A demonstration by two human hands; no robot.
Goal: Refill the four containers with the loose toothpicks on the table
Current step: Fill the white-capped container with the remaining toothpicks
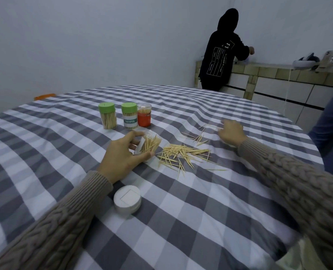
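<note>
Gathering stray toothpicks for the fourth tub

My left hand (122,152) gripped the tilted clear container (149,144), just left of the main toothpick pile (183,153); my right hand (232,132), blurred, seemed to pinch far-right strays (210,126). Light, stiff and sharp-tipped, they looked best taken mid-shaft in small aligned bundles.
</note>
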